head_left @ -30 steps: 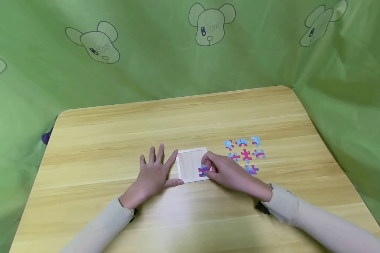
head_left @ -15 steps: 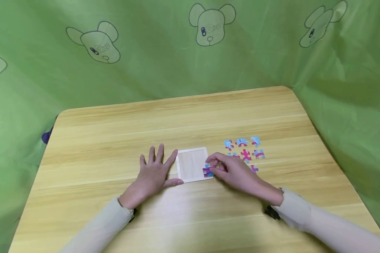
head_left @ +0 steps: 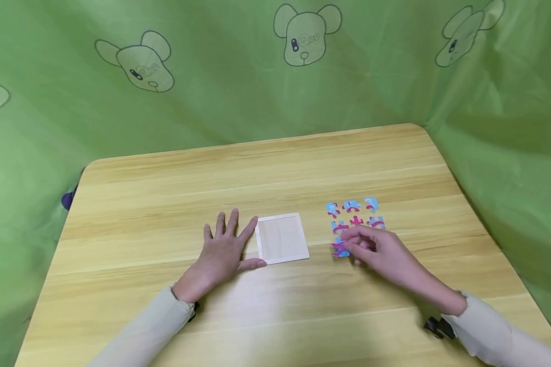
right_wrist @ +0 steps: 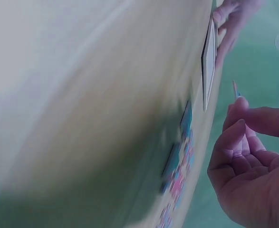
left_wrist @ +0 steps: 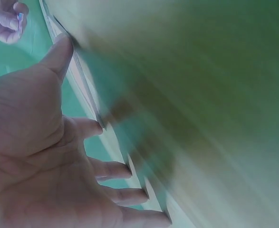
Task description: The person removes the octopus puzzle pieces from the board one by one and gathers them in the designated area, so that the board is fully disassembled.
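A small square wooden puzzle tray [head_left: 282, 238] with a pale rim lies bare inside on the table. My left hand [head_left: 218, 255] rests flat to its left with fingers spread, thumb and forefinger touching the rim. To the right of the tray, my right hand [head_left: 374, 247] pinches a blue and magenta jigsaw piece [head_left: 339, 250] between thumb and forefinger. The right wrist view shows this jigsaw piece edge-on [right_wrist: 235, 89], raised off the table. Loose jigsaw pieces [head_left: 351, 205] lie in rows just beyond the right hand, which hides some of them.
The wood-grain table [head_left: 202, 178] has rounded far corners. A green curtain [head_left: 229, 76] with printed bear heads hangs behind it and along its sides. A dark object [head_left: 67, 200] shows past the table's left edge.
My right hand has moved the pinched jigsaw piece from the tray's lower right corner rightward, off the tray, to beside the loose pieces. My left hand has stayed in place.
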Motion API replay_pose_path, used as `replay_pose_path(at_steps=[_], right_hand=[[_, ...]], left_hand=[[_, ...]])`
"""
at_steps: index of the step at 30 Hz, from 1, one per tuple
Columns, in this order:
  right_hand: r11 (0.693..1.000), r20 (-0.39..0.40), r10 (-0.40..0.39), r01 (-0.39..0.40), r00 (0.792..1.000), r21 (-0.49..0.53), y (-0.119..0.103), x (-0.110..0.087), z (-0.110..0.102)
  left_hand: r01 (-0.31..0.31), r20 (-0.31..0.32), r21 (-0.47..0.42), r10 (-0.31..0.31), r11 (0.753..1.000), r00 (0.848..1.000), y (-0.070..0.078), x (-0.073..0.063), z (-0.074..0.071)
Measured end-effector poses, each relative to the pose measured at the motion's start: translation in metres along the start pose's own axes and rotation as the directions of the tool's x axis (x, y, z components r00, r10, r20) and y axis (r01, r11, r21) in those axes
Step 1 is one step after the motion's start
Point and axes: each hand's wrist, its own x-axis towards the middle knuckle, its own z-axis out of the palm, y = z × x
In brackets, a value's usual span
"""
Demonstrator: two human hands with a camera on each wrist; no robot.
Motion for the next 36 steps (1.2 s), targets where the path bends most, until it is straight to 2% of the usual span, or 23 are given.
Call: replay_pose_path(at_steps=[6, 15, 24, 30, 36], right_hand=[[0.999, -0.041, 0.048, -0.048, 0.998, -0.004, 0.014, -0.015, -0.017], [0.986, -0.108, 0.121, -0.132, 0.987, -0.098, 0.04, -0.028, -0.043], [0.97, -0.102, 0.166, -0.181, 0.981, -0.159, 0.061, -0.021, -0.061], [0.964, -0.087, 0.198, -0.21, 0.976, -0.164, 0.063, -0.015, -0.064], [0.963, -0.082, 0.19, -0.202, 0.978, -0.178, 0.065, -0.012, -0.064]], left_hand=[[-0.007, -0.013, -0.003, 0.007, 1.0, 1.0, -0.001, -0.001, -0.001], [-0.011, -0.026, 0.01, 0.011, 1.0, 1.0, 0.001, -0.003, 0.003], [-0.013, -0.039, 0.032, 0.015, 0.999, 0.999, 0.003, -0.001, 0.0], [-0.009, -0.026, 0.014, 0.01, 1.0, 1.0, 0.003, -0.001, -0.001], [-0.007, -0.024, 0.02, 0.007, 1.0, 1.0, 0.003, -0.001, 0.001]])
